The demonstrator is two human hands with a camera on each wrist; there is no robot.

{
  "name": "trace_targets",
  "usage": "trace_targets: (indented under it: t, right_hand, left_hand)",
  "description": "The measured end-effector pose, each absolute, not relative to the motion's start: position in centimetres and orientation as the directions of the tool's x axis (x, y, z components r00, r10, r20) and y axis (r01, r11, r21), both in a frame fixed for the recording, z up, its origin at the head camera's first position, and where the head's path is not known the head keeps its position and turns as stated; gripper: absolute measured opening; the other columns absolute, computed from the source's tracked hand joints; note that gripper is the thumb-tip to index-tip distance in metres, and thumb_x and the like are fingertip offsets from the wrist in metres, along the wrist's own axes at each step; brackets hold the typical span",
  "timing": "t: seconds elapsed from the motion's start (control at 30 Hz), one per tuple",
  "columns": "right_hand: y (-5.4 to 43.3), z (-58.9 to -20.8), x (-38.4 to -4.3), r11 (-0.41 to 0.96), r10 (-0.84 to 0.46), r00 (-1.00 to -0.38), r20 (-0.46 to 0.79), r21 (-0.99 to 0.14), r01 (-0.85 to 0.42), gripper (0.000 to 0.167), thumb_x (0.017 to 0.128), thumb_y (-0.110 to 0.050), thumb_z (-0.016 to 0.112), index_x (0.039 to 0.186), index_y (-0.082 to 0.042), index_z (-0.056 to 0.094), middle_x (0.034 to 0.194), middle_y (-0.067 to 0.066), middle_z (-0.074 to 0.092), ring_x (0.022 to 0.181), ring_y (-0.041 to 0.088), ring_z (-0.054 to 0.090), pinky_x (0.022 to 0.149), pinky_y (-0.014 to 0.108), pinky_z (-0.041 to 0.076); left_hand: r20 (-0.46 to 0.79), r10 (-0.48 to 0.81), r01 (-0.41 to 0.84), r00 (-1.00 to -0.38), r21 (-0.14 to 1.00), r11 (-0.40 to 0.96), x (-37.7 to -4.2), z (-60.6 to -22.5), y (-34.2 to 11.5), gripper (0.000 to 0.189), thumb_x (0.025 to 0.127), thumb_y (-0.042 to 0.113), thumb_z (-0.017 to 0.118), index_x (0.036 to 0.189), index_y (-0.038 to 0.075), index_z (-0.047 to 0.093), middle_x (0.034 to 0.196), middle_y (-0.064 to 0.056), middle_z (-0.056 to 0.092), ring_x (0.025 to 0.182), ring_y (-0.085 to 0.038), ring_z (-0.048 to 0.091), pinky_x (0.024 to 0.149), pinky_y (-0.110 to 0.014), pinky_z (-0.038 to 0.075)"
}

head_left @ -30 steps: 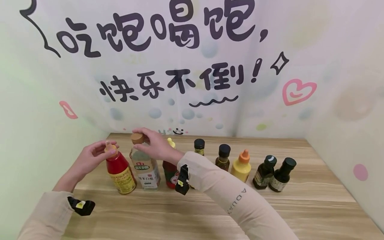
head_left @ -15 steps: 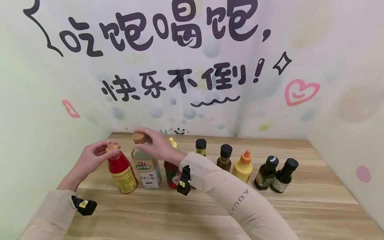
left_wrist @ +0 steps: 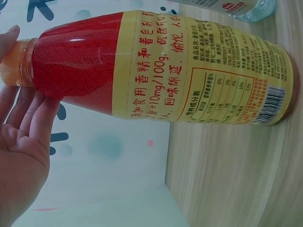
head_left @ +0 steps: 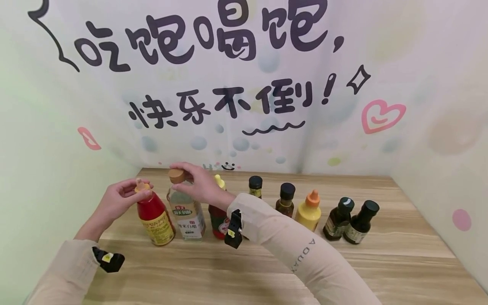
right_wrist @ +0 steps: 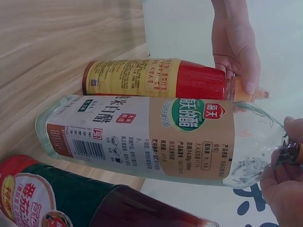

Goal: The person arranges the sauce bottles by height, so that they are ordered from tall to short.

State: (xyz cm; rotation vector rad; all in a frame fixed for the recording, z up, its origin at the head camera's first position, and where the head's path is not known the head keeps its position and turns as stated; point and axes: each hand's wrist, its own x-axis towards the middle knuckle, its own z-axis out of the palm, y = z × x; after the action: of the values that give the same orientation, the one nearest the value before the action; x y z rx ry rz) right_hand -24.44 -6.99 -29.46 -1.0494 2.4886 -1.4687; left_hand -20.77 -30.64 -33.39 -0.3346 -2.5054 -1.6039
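Vinegar stands upright just right of the red bottle. From afar I see my right hand pinch its cap, my left hand the red bottle's. I judge these 2 heavy, slick; best held round the body.

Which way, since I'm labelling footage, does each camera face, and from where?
Head: worn on head, facing forward and down at the table; left hand, right hand and sleeves show.
Left wrist: worn there, facing the red bottle; left hand partly shows.
Right wrist: worn there, facing the clear bottle; both hands show.
Wrist views share both bottles.
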Motion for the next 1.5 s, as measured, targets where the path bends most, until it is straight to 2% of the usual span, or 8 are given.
trace_targets:
  t: [0.23, 0.43, 0.67, 1.0, 1.23, 1.5]
  right_hand:
    - [-7.1, -29.2, -24.4, 0.336, -0.584, -0.762, 0.279, -0.772, -0.539, 0.048, 0.082, -0.014, 0.063, 0.128, -0.018, 0.046, 0.119, 0.003, 0.053, 0.107, 0.011, 0.052, 0.086, 0.016, 0.040]
    - [-7.1, -29.1, -24.4, 0.345, -0.580, -0.764, 0.283, -0.764, -0.545, 0.048, 0.082, -0.013, 0.063, 0.127, -0.017, 0.047, 0.120, 0.003, 0.053, 0.107, 0.011, 0.053, 0.086, 0.015, 0.041]
    - [-7.1, -28.8, -24.5, 0.363, -0.581, -0.765, 0.277, -0.754, -0.548, 0.046, 0.081, -0.013, 0.064, 0.125, -0.015, 0.049, 0.118, 0.004, 0.055, 0.104, 0.011, 0.054, 0.084, 0.017, 0.042]
    - [-7.4, -28.0, -24.8, 0.413, -0.602, -0.755, 0.260, -0.707, -0.574, 0.042, 0.080, -0.011, 0.065, 0.120, -0.012, 0.053, 0.109, 0.003, 0.057, 0.091, 0.007, 0.055, 0.075, 0.012, 0.043]
    - [-7.6, -26.6, -25.0, 0.411, -0.585, -0.748, 0.315, -0.680, -0.608, 0.043, 0.079, -0.009, 0.066, 0.120, -0.008, 0.053, 0.108, 0.005, 0.059, 0.086, 0.007, 0.054, 0.071, 0.010, 0.042]
    - [-8.2, -24.6, -26.2, 0.401, -0.553, -0.744, 0.375, -0.663, -0.632, 0.043, 0.080, -0.009, 0.065, 0.121, -0.007, 0.052, 0.109, 0.006, 0.057, 0.084, 0.010, 0.052, 0.069, 0.011, 0.040]
  left_hand:
    - [0.224, 0.110, 0.249, -0.968, 0.875, 0.416, -20.9, -33.2, -30.8, 0.027, 0.084, 0.018, 0.062, 0.109, 0.009, 0.057, 0.096, 0.011, 0.064, 0.085, 0.000, 0.060, 0.071, -0.017, 0.048]
    - [0.214, 0.118, 0.244, -0.970, 0.882, 0.403, -21.1, -33.3, -30.7, 0.024, 0.084, 0.017, 0.061, 0.107, 0.014, 0.059, 0.097, 0.009, 0.064, 0.085, -0.001, 0.060, 0.071, -0.017, 0.048]
    - [0.210, 0.114, 0.239, -0.971, 0.879, 0.412, -21.2, -33.2, -30.6, 0.033, 0.084, 0.018, 0.062, 0.112, 0.003, 0.055, 0.095, 0.014, 0.063, 0.085, -0.001, 0.060, 0.072, -0.018, 0.048]
    - [0.198, 0.116, 0.229, -0.973, 0.886, 0.403, -21.2, -33.2, -30.6, 0.026, 0.084, 0.018, 0.062, 0.109, 0.013, 0.058, 0.097, 0.014, 0.063, 0.087, 0.000, 0.059, 0.073, -0.017, 0.048]
    - [0.202, 0.112, 0.230, -0.973, 0.887, 0.400, -21.1, -33.3, -30.9, 0.034, 0.084, 0.021, 0.061, 0.113, 0.004, 0.055, 0.101, 0.007, 0.064, 0.088, -0.001, 0.060, 0.073, -0.019, 0.048]
    - [0.192, 0.098, 0.215, -0.976, 0.895, 0.391, -20.7, -33.3, -30.7, 0.027, 0.084, 0.019, 0.062, 0.110, 0.014, 0.058, 0.098, 0.013, 0.063, 0.087, 0.000, 0.059, 0.073, -0.017, 0.047]
